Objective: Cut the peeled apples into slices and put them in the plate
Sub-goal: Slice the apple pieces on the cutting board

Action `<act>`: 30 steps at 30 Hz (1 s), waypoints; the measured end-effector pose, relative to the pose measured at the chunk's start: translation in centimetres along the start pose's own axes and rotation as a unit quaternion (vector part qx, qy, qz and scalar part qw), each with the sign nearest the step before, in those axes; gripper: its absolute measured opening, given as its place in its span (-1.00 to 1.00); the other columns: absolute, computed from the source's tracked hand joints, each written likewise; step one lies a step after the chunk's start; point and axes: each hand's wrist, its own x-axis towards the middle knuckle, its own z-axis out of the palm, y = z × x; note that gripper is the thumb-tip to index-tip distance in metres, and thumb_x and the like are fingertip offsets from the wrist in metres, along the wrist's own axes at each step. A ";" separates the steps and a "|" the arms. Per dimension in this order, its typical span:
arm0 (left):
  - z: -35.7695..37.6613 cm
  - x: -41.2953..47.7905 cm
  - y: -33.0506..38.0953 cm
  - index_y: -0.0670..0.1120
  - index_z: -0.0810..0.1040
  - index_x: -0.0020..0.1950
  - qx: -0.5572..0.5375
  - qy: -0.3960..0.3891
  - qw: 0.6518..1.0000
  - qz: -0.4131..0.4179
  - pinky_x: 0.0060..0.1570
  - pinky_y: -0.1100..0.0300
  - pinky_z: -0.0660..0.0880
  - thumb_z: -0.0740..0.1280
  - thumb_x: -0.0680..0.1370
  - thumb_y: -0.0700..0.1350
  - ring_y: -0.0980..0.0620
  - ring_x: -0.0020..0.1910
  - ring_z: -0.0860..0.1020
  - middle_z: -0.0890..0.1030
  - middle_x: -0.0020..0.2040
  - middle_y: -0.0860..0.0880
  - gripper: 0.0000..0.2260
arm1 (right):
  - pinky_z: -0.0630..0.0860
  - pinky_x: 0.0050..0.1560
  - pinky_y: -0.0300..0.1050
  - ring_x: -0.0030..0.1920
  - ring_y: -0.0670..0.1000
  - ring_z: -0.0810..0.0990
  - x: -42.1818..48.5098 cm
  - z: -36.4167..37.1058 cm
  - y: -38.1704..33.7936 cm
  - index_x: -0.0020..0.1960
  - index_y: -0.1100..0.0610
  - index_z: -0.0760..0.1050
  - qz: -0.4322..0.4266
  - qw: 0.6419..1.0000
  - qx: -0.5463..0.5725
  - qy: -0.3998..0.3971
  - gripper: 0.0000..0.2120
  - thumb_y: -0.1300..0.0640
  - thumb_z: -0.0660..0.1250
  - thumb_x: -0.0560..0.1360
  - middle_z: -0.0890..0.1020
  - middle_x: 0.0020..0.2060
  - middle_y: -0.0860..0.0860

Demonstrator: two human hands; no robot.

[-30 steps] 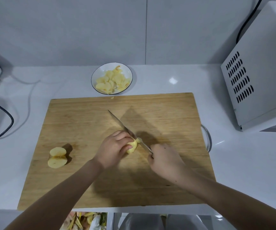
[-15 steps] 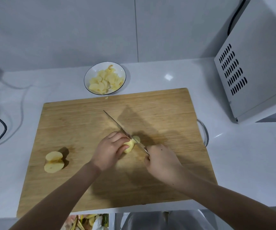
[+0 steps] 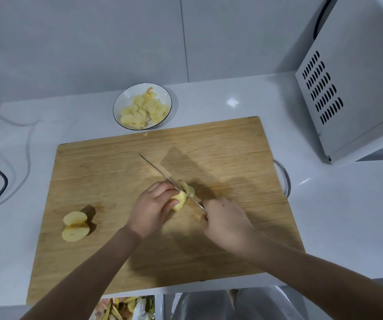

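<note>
Head view: left hand (image 3: 150,210) grips the slippery, firm apple piece (image 3: 179,200); right hand (image 3: 226,224) clenches the knife (image 3: 167,177), slicing.

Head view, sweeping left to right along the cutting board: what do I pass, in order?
Apple half → left hand → apple piece being cut → right hand → metal handle at the board's right edge.

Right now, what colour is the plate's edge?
The plate is white with a thin dark rim, seen in the head view.
</note>
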 end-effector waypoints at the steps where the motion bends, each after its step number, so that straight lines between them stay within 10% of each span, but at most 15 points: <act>1: 0.0 0.0 0.0 -0.18 0.63 -0.04 0.002 0.007 1.000 0.004 -0.04 0.23 0.42 0.29 0.52 -0.07 0.01 -0.04 0.49 0.61 -0.06 -0.06 -0.79 | 0.30 -0.26 -0.12 -0.26 0.14 0.44 -0.2 -0.1 -0.1 -0.17 0.10 0.35 -0.003 1.000 -0.003 0.000 -0.89 0.16 0.13 0.54 0.43 -0.33 0.03; 30: 0.6 -0.5 -0.1 -0.21 0.61 -0.03 0.003 0.038 0.999 0.009 -0.08 0.12 0.46 0.27 0.54 -0.07 -0.03 -0.04 0.50 0.60 -0.04 -0.08 -0.77 | 0.35 -0.23 -0.14 -0.17 0.13 0.54 1.3 -0.1 -0.7 -0.11 0.14 0.47 0.033 0.999 0.000 -0.023 -0.89 0.17 0.18 0.53 0.54 -0.22 0.08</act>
